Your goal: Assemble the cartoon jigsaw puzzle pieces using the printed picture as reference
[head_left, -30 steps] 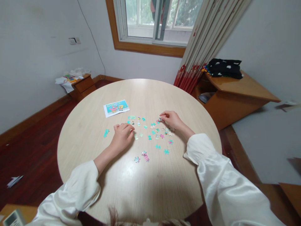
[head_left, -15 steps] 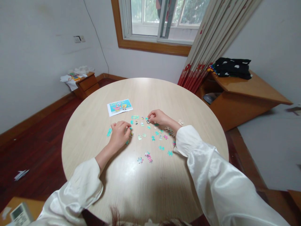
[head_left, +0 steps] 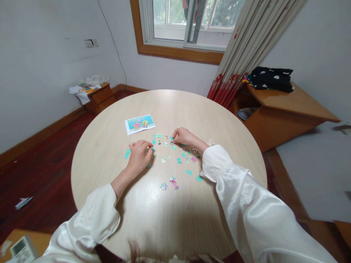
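Observation:
My right hand (head_left: pixel 181 136) is closed at the far side of the scattered pieces, thumb and fingertips pinching a small dark-and-white puzzle piece (head_left: pixel 172 143) low over the table. To the left, my left hand (head_left: pixel 140 155) is curled palm down among more pieces; whatever its fingertips hold, if anything, is hidden. Beside its fingers lie a teal piece (head_left: pixel 154 142) and a joined teal-and-yellow strip (head_left: pixel 158 136). Pale green pieces (head_left: pixel 163 160) lie between the hands. Nearer me are a joined pink section (head_left: pixel 173 183) and a blue-white piece (head_left: pixel 163 186).
A printed cartoon picture (head_left: pixel 140 124) lies on the round wooden table (head_left: pixel 170 106), beyond my left hand. Several loose pieces (head_left: pixel 189 172) spread beside my right sleeve. A wooden cabinet (head_left: pixel 287 109) with black cloth stands right; a small drawer unit (head_left: pixel 101 98) stands left.
My right hand has barely shifted; the piece at its fingertips sits slightly lower and to the left. My left hand stays in place.

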{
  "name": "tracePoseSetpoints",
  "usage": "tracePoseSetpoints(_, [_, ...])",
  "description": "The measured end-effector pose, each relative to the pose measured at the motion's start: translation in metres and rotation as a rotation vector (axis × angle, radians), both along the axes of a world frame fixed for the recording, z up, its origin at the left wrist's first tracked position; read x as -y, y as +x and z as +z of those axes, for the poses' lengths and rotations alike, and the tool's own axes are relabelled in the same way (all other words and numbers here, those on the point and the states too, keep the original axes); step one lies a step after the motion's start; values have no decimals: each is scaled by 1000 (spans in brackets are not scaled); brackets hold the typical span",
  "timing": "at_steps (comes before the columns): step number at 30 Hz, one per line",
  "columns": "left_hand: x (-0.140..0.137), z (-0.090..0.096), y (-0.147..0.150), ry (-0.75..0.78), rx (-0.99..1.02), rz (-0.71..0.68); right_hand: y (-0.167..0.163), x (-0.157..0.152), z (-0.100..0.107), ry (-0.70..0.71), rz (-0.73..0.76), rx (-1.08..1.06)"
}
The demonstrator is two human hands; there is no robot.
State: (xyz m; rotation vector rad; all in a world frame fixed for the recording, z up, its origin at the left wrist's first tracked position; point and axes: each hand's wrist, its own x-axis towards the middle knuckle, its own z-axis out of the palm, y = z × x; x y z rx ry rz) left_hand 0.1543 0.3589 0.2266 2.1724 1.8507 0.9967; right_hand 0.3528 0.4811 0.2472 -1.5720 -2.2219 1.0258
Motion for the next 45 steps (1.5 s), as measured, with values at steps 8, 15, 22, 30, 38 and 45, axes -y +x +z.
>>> tracePoseSetpoints(8, [1, 3, 0, 4, 1, 16, 24, 1, 6, 99, -26, 14])
tracePoseSetpoints(15, [2, 3, 2, -16, -1, 1, 78, 2, 3, 130, -37, -6])
tracePoseSetpoints(22, [-8, 4, 8, -54, -85, -75, 105, 14, -12, 163, -46, 41])
tracePoseSetpoints(30, [-39, 8, 54, -173, -395, -246, 98, 31, -16, 359, 39, 78])
tracePoseSetpoints(38, [-35, 5, 66, -125, -514, -299, 86, 32, -21, 452, 171, 153])
tracePoseSetpoints(45, [-34, 6, 54, -113, -551, -402, 93, 39, -23, 485, 208, 143])
